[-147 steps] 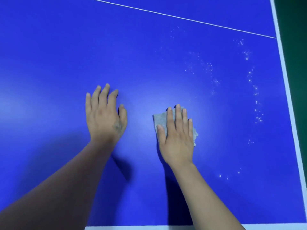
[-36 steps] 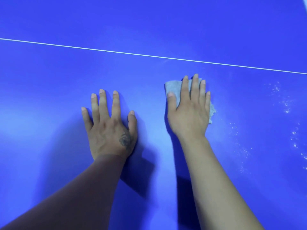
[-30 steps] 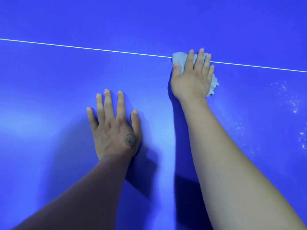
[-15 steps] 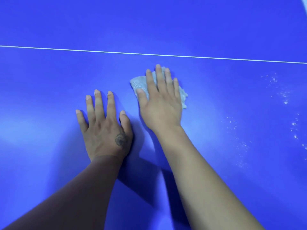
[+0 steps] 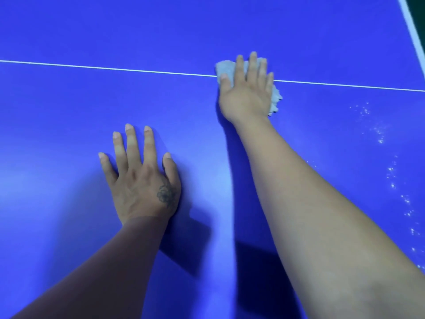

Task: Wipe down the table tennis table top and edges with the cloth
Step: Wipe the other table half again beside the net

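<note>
Count: one table (image 5: 69, 107), one cloth (image 5: 226, 68), two hands, two white lines, one scatter of white specks. Table is a blue table tennis top filling nearly the whole frame, glossy, with a pale glare patch lower centre. Thin white line (image 5: 115, 69) runs across the upper part of the frame, dropping slightly toward the right. Wider white edge stripe (image 5: 414, 26) cuts the upper right corner, a sliver of dark green beyond it. Cloth is small, pale grey, crumpled, fuzzy at the edges; it lies on the table in the upper centre-right of the frame, right on the thin line, which disappears under it. Most of it is covered: one corner sticks out upper left of the fingers, a ragged bit pokes out on the lower right side of the palm. Right hand (image 5: 247, 93) lies flat on top of the cloth, fingers straight and close together pointing toward the top of the frame, thumb alongside; grip is a flat-palm press, nothing curled round the cloth. Left hand (image 5: 142, 183) is lower centre-left, palm down on bare table, fingers spread wide, holds nothing, small dark tattoo near the thumb base. The hands are well apart. Specks (image 5: 391, 169) trail down the right side of the frame, right of the right forearm, clear of the cloth.
</note>
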Action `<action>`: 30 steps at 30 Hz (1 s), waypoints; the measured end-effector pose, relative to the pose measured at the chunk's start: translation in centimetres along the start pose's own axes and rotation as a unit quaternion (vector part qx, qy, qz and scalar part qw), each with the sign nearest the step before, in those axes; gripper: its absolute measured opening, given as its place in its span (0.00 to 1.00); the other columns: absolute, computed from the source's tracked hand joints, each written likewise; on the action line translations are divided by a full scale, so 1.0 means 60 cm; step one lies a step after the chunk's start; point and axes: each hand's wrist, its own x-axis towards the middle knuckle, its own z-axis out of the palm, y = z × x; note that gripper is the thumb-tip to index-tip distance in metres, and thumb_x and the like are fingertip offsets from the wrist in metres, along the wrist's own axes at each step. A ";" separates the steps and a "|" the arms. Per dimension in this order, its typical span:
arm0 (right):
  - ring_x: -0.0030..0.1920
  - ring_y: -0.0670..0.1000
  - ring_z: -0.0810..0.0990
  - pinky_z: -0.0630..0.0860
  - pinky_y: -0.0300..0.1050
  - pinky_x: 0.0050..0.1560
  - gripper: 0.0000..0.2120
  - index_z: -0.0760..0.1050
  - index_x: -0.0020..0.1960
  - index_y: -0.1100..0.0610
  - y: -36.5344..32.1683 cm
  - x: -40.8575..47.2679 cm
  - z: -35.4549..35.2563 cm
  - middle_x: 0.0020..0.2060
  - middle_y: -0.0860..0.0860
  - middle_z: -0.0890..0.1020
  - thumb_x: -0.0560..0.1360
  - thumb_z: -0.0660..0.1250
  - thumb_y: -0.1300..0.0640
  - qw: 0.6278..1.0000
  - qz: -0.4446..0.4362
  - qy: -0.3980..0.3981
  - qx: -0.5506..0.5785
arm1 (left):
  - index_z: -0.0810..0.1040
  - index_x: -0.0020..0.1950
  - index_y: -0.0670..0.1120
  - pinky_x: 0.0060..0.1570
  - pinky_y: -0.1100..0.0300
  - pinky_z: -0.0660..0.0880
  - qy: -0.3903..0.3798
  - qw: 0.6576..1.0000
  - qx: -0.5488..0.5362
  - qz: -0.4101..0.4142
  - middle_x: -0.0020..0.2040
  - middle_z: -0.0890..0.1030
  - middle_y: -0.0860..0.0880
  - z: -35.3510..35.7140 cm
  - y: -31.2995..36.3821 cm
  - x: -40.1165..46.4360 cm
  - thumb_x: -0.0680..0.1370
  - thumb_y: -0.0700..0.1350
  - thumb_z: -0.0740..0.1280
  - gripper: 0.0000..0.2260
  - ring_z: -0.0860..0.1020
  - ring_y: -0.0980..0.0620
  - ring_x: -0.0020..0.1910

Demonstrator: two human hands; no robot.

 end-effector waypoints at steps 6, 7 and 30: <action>0.87 0.55 0.41 0.38 0.58 0.85 0.31 0.49 0.88 0.50 -0.049 -0.087 0.017 0.88 0.52 0.46 0.88 0.47 0.40 0.996 -0.089 -0.003 0.010 | 0.57 0.87 0.49 0.83 0.36 0.46 0.002 1.000 -0.009 0.006 0.87 0.54 0.44 -0.005 0.001 -0.004 0.84 0.58 0.48 0.32 0.50 0.42 0.87; 0.87 0.54 0.42 0.38 0.57 0.85 0.31 0.50 0.88 0.50 -0.042 -0.112 0.019 0.88 0.52 0.47 0.88 0.47 0.39 0.995 -0.098 -0.004 0.014 | 0.57 0.87 0.48 0.83 0.36 0.46 0.006 1.000 -0.009 0.008 0.87 0.54 0.43 -0.005 0.002 -0.005 0.84 0.58 0.49 0.32 0.50 0.42 0.86; 0.87 0.55 0.40 0.40 0.54 0.86 0.35 0.45 0.87 0.62 0.277 -0.128 -0.027 0.87 0.56 0.45 0.89 0.45 0.41 0.996 0.077 0.033 0.007 | 0.54 0.88 0.49 0.83 0.36 0.48 -0.027 0.988 -0.014 0.151 0.88 0.51 0.41 0.019 0.158 -0.119 0.87 0.60 0.51 0.31 0.48 0.41 0.87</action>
